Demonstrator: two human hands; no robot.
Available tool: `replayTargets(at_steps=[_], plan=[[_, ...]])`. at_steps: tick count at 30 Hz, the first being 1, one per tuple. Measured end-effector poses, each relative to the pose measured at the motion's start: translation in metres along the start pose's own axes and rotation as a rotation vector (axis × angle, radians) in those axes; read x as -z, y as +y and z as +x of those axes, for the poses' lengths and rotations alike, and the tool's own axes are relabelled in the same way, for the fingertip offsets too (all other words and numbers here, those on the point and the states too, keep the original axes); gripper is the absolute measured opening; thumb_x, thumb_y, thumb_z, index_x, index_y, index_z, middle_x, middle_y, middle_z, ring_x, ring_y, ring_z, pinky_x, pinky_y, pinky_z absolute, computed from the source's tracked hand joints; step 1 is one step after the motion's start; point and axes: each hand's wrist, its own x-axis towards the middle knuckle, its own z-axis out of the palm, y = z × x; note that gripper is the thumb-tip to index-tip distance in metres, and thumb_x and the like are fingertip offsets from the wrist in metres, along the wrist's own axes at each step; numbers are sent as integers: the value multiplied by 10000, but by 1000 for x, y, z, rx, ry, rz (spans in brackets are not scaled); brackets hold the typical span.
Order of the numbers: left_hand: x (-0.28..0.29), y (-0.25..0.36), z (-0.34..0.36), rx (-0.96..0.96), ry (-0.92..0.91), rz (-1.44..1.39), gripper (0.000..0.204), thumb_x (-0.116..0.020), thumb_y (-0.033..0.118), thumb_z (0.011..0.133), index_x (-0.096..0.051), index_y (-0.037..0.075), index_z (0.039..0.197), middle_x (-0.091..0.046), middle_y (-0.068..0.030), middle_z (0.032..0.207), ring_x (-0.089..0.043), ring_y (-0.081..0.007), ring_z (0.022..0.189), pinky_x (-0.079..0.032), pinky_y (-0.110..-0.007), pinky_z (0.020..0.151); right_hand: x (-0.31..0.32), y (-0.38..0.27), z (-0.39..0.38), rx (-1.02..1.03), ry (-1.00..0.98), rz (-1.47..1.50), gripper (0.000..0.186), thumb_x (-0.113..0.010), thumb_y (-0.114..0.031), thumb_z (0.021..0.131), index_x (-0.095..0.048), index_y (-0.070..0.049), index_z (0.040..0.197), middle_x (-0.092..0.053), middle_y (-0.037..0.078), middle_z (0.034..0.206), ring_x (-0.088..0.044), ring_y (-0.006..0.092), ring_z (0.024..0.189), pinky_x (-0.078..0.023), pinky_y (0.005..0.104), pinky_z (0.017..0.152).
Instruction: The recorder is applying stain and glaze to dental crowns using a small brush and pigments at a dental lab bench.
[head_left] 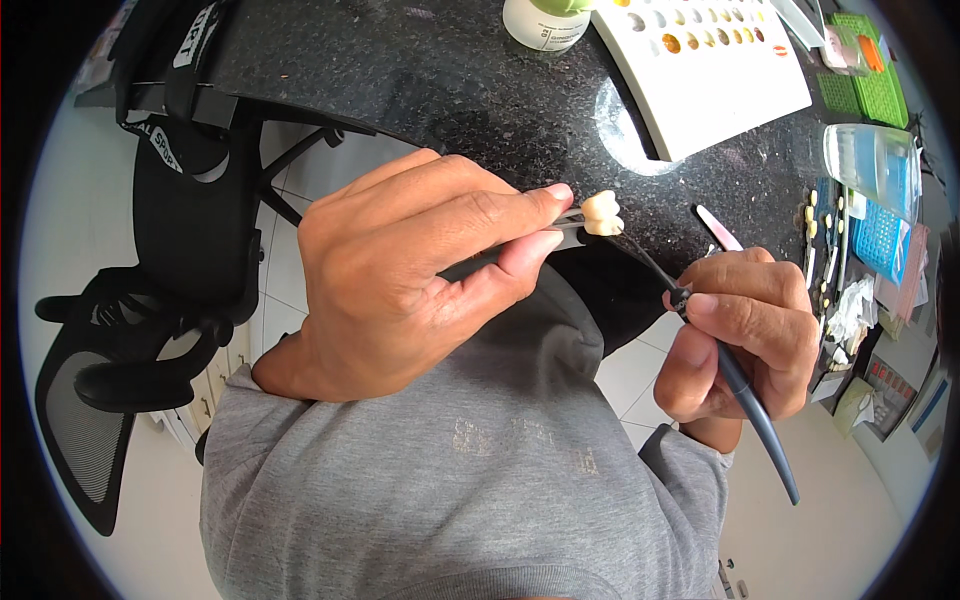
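Note:
My left hand [415, 265] is closed around a dark-handled pair of tweezers [474, 264], mostly hidden by my fingers. At its metal tips sits a small cream-coloured dental crown [601, 212], shaped like joined teeth. My right hand [750, 330] pinches a slim brush [742, 385] with a dark blue, tapering handle. The brush's thin tip reaches up to the lower right edge of the crown; whether it touches, I cannot tell. Beyond my right fingers, a pink and white slender tool [716, 227] lies at the table's edge.
On the speckled black table [400, 70] stand a white palette [715, 90] with several coloured wells and a white jar [545, 25]. To the right are a clear container [872, 165], a blue basket [880, 238], green baskets [868, 65] and shade tabs [826, 240]. A black chair [190, 220] stands left.

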Motion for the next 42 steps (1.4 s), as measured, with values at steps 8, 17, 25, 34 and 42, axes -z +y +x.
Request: replayTargets(at_steps=[8,17,25,34,42], plan=[[0,0,3,-37,35,-42,248,-735,-97,619,-698,-10,849,-696,-96,768,-617,-142,606,-449,-229,516,18,0,4,-147,230,133,257,-564,-246,917,-491,0,919,-512,122,739,-501,153,535,-444,247,470],[-6,-4,-6,-34,85,-40,329,-794,2,589,-725,47,908,-617,-15,656,-560,-114,530,-433,-226,447,46,36,63,-483,202,150,175,-577,-75,902,-557,70,997,-611,135,776,-586,143,622,-457,224,575],[-2,-8,-4,-22,31,-58,377,-811,41,577,-726,58,945,-612,9,657,-552,-100,529,-434,-217,453,28,56,85,-545,24,217,112,-592,-71,882,-545,25,848,-601,75,736,-618,117,632,-510,216,574],[1,-8,-5,-4,-18,-60,388,-812,61,587,-726,66,965,-628,9,674,-558,-88,538,-435,-208,462,27,60,85,-588,-10,270,70,-573,-24,866,-548,26,823,-597,68,730,-597,100,632,-512,233,647],[1,-7,-6,2,-23,-59,409,-813,69,589,-723,76,989,-633,10,680,-567,-87,548,-436,-208,466,28,61,84,-578,-7,246,78,-578,-34,863,-547,23,820,-591,65,724,-597,105,633,-506,237,646]])
